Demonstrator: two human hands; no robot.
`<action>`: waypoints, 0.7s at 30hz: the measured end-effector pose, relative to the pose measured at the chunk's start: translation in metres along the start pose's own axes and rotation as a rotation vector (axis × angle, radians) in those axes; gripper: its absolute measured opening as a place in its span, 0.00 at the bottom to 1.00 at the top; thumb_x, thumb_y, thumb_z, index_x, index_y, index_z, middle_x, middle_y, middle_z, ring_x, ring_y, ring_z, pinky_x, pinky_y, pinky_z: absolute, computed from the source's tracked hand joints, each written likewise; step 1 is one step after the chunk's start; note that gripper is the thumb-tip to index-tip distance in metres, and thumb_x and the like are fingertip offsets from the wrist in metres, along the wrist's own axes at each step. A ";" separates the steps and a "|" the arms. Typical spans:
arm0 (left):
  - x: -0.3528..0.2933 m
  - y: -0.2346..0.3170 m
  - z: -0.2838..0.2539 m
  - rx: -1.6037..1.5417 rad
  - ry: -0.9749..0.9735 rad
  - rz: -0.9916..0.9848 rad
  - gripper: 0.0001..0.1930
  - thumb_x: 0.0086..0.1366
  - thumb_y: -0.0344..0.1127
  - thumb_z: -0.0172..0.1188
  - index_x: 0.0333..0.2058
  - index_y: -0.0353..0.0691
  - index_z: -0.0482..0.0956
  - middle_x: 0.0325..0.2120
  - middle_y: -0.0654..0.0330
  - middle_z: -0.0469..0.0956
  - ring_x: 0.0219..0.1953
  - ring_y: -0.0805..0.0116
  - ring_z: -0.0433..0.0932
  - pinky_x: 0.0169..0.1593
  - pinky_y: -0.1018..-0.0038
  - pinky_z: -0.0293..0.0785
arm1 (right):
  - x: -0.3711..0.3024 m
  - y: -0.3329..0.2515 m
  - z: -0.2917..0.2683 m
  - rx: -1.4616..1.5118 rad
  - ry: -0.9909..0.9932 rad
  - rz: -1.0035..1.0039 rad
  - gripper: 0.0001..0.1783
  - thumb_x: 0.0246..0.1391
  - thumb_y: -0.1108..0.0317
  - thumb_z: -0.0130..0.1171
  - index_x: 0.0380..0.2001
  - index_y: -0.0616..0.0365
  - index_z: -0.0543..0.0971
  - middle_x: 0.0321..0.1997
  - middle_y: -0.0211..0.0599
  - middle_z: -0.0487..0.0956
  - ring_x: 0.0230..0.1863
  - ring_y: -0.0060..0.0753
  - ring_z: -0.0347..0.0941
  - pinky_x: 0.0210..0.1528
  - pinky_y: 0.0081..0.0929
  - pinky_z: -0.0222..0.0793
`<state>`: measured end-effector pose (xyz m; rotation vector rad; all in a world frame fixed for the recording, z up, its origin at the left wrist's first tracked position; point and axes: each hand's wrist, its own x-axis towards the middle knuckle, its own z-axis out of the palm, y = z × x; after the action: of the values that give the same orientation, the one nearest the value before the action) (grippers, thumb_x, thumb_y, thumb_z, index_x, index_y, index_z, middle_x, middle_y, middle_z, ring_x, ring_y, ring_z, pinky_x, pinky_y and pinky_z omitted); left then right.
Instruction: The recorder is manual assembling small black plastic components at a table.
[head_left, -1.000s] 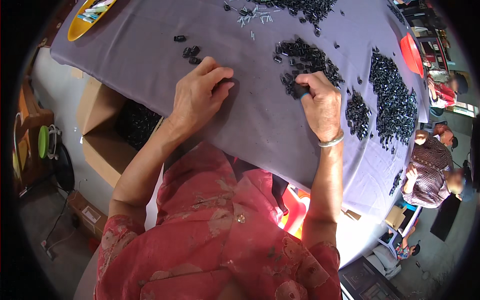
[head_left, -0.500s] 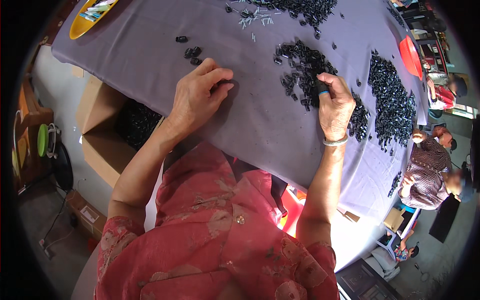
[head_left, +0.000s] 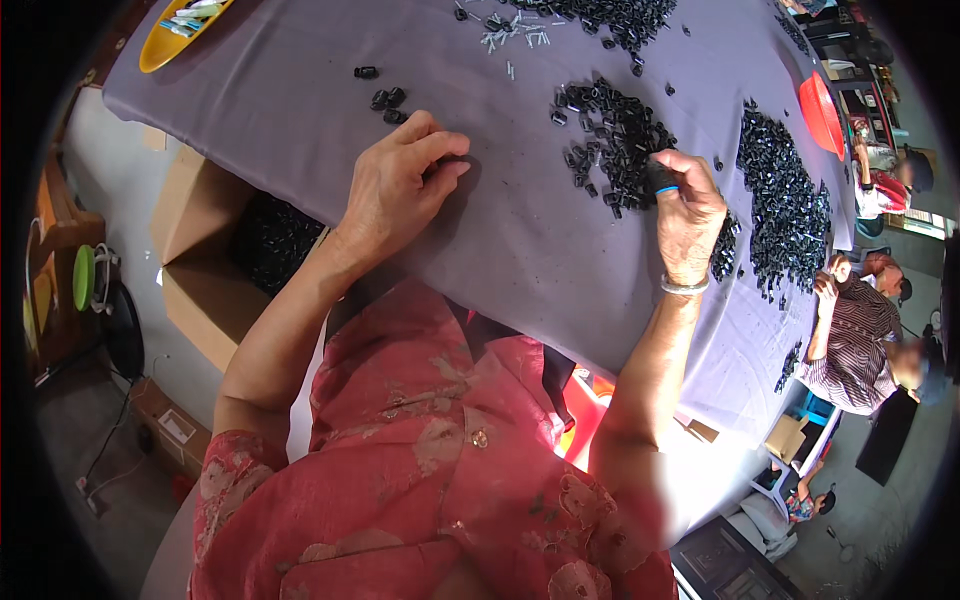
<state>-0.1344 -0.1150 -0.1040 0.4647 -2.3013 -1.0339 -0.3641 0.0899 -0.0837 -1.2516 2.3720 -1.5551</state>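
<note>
My left hand [head_left: 395,185] hovers over the near part of the grey cloth, thumb and forefinger closed in a pinch. Something small and dark shows between them, mostly hidden by the fingers. My right hand [head_left: 690,215] is at the right edge of a loose pile of small black plastic pieces [head_left: 625,140]. Its fingers are closed; what they hold, if anything, is hidden. A black cover with a blue edge [head_left: 664,180] wraps its thumb. Beyond my left hand lie several black pieces [head_left: 387,100] apart from the pile.
Larger heaps of black pieces [head_left: 780,200] lie right and far, near small pale pins [head_left: 512,38]. A yellow tray [head_left: 160,45] stands far left, a red basin [head_left: 820,115] far right. Below the table's left edge, an open carton [head_left: 200,300] holds black pieces. People sit at right.
My right hand has moved slightly right and a little nearer to me, along the pile's edge. My left hand has barely moved and keeps its pinch.
</note>
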 end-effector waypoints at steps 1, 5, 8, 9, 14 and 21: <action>0.000 0.000 -0.001 0.003 -0.003 -0.008 0.09 0.55 0.22 0.64 0.36 0.35 0.78 0.29 0.60 0.73 0.28 0.68 0.75 0.33 0.75 0.71 | 0.001 0.003 -0.005 -0.015 0.011 -0.007 0.09 0.54 0.84 0.57 0.37 0.62 0.80 0.37 0.26 0.79 0.40 0.15 0.73 0.45 0.15 0.68; 0.000 -0.002 0.000 -0.004 0.010 0.007 0.08 0.55 0.26 0.64 0.35 0.38 0.78 0.29 0.59 0.73 0.27 0.61 0.76 0.32 0.71 0.72 | 0.002 0.009 -0.018 0.129 0.093 0.059 0.09 0.51 0.84 0.60 0.36 0.61 0.81 0.33 0.25 0.79 0.35 0.14 0.72 0.40 0.13 0.67; 0.001 -0.001 0.000 0.012 0.011 0.004 0.08 0.55 0.26 0.64 0.35 0.38 0.78 0.29 0.59 0.73 0.27 0.61 0.76 0.32 0.71 0.72 | -0.002 -0.002 -0.016 0.195 -0.108 0.010 0.10 0.51 0.84 0.60 0.36 0.62 0.81 0.34 0.25 0.78 0.36 0.14 0.72 0.40 0.13 0.67; 0.001 -0.002 0.000 0.013 0.010 0.004 0.08 0.55 0.26 0.64 0.35 0.38 0.78 0.29 0.59 0.73 0.27 0.61 0.76 0.32 0.71 0.72 | -0.003 -0.006 -0.014 0.227 -0.170 0.047 0.10 0.51 0.85 0.59 0.36 0.63 0.80 0.34 0.26 0.77 0.36 0.15 0.72 0.41 0.14 0.68; 0.001 0.000 0.000 0.011 -0.002 -0.027 0.09 0.55 0.22 0.64 0.35 0.35 0.78 0.29 0.61 0.73 0.28 0.69 0.75 0.33 0.76 0.71 | -0.002 -0.016 -0.008 -0.047 -0.357 0.033 0.15 0.46 0.90 0.55 0.35 0.63 0.81 0.31 0.27 0.75 0.32 0.16 0.70 0.37 0.16 0.66; 0.001 0.000 0.001 0.010 0.012 -0.016 0.08 0.55 0.22 0.64 0.35 0.35 0.78 0.28 0.61 0.72 0.27 0.69 0.74 0.33 0.77 0.70 | -0.004 -0.029 0.004 -0.341 -0.352 -0.082 0.17 0.35 0.87 0.53 0.31 0.61 0.80 0.25 0.31 0.74 0.22 0.20 0.67 0.27 0.18 0.63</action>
<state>-0.1357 -0.1152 -0.1038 0.4927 -2.2967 -1.0253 -0.3430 0.0846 -0.0642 -1.5486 2.4331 -0.8680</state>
